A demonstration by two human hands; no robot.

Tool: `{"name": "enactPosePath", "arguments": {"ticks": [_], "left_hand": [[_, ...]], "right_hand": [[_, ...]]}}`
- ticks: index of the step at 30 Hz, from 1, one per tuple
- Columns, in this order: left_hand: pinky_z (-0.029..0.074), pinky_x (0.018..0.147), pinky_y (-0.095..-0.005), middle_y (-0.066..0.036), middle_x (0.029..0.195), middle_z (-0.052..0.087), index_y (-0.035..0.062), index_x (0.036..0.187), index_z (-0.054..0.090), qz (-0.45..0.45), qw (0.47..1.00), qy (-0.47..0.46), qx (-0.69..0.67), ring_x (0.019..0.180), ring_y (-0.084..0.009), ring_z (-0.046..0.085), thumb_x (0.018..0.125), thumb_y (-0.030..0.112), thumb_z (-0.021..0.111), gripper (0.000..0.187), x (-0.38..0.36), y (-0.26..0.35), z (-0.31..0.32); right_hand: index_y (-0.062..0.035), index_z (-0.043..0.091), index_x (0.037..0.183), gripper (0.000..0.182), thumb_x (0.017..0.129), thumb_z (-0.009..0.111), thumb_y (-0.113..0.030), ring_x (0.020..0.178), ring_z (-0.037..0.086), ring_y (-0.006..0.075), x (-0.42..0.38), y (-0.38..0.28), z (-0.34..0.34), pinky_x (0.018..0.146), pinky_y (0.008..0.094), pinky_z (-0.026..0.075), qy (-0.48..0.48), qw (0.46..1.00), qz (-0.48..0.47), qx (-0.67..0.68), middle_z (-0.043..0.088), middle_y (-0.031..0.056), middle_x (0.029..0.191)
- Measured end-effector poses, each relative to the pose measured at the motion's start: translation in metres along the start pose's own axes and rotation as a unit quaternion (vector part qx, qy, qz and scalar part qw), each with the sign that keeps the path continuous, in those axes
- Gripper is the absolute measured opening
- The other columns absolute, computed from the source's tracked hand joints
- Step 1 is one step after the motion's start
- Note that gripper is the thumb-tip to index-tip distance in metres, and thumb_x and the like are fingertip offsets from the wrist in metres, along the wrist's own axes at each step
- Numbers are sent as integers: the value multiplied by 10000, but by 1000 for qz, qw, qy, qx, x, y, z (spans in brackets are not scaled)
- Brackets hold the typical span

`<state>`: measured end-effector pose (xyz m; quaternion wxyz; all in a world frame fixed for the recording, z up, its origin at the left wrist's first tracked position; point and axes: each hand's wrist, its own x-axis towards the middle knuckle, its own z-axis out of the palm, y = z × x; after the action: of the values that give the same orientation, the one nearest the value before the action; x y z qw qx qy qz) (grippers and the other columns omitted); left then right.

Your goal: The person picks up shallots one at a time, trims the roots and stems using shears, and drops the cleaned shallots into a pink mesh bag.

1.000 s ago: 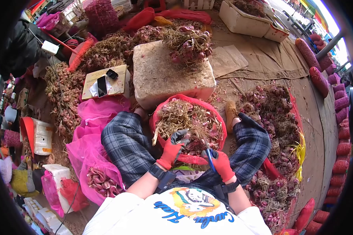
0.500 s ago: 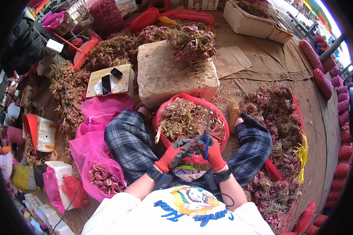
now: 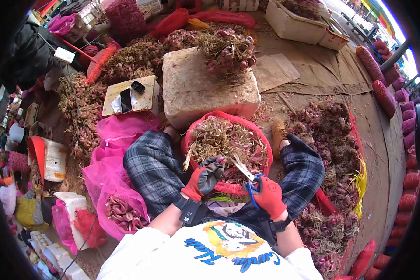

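My right hand (image 3: 267,192), in a red and grey glove, grips blue-handled scissors (image 3: 247,175) whose blades point up and left, slightly apart. Curled fingers of my left hand (image 3: 205,177), gloved alike, hold a small reddish shallot (image 3: 220,160) at their tips, left of the blades. Both hands are over the near part of a round basket lined with red mesh (image 3: 269,154), between my legs. Dry stems and roots (image 3: 214,135) fill the basket.
A foam block (image 3: 191,88) bearing a shallot bunch (image 3: 228,53) stands beyond the basket. A phone (image 3: 126,101) lies on a box at left. Pink mesh (image 3: 102,163) holds shallots (image 3: 123,212). More shallots (image 3: 322,140) are heaped at right.
My hands have moved apart, the right one rightward with the scissors and the left one slightly left. The scissor blades have swung to point up-left.
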<state>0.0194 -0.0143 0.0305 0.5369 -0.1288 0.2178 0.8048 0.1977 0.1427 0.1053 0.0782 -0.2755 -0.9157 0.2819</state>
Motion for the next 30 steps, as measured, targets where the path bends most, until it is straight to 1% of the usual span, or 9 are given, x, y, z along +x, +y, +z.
{"name": "enactPosePath", "arguments": {"ticks": [2,3,6,13,16,21,23,26,30], "left_hand": [[519,834,-286,-103,1153,573,31,1209,502,0,1000,-5,6,1004,-201,577,913,-10,479,299,2,-3,-2],[518,840,-286,-104,1158,571,31,1211,501,-10,1000,-13,0,1014,-203,574,912,-14,476,303,3,-4,-1],[517,855,-290,-108,1173,564,33,1213,500,-26,999,-28,-24,1040,-207,566,909,-18,480,308,3,-5,4],[501,902,-309,-98,1160,570,16,1197,509,-6,999,-48,24,1074,-201,563,900,-2,521,298,1,-8,6],[490,917,-322,-89,1133,586,0,1171,530,18,987,-108,122,1057,-194,576,897,12,535,274,0,-12,11],[471,925,-322,-96,1117,617,-11,1154,554,51,970,-38,236,1048,-187,587,905,33,525,255,-6,-9,24],[466,927,-315,-100,1103,627,-16,1155,556,81,956,-41,279,1040,-185,592,899,17,511,262,-4,-9,22],[461,918,-298,-102,1067,642,-26,1121,568,182,896,-34,403,1018,-182,606,858,-40,512,269,-4,-5,30],[455,913,-280,-93,1058,648,-19,1083,578,199,888,-43,412,1000,-167,613,814,-102,513,289,-2,-7,38]], "right_hand": [[-83,588,806,374,737,717,-428,692,620,311,-10,2,-5,603,388,478,-25,999,7,-44,619,111,746],[-87,579,775,364,728,726,-417,668,615,312,-11,3,-3,578,389,470,-7,999,-3,-31,606,106,711],[-93,614,859,458,718,710,-519,701,628,308,-13,10,4,606,401,480,-8,1000,7,-19,637,105,762],[-95,628,861,404,733,717,-468,689,635,310,-11,-1,-9,589,390,485,-18,1000,11,-10,642,110,738],[-99,640,839,379,744,710,-459,676,633,311,-8,-5,-8,584,386,483,-30,999,25,7,642,109,727],[-118,651,803,349,757,702,-460,652,627,321,-9,7,-4,569,389,473,-114,987,74,87,633,103,703],[-123,658,816,344,759,700,-460,665,628,325,-12,10,-4,573,390,469,-92,989,63,97,635,112,706],[-119,668,828,341,765,697,-453,678,627,328,-10,2,-10,582,387,467,-67,989,55,121,638,126,706],[-107,681,881,297,775,696,-384,710,633,324,-11,-6,-14,601,373,468,-67,994,39,71,649,140,743]]}}
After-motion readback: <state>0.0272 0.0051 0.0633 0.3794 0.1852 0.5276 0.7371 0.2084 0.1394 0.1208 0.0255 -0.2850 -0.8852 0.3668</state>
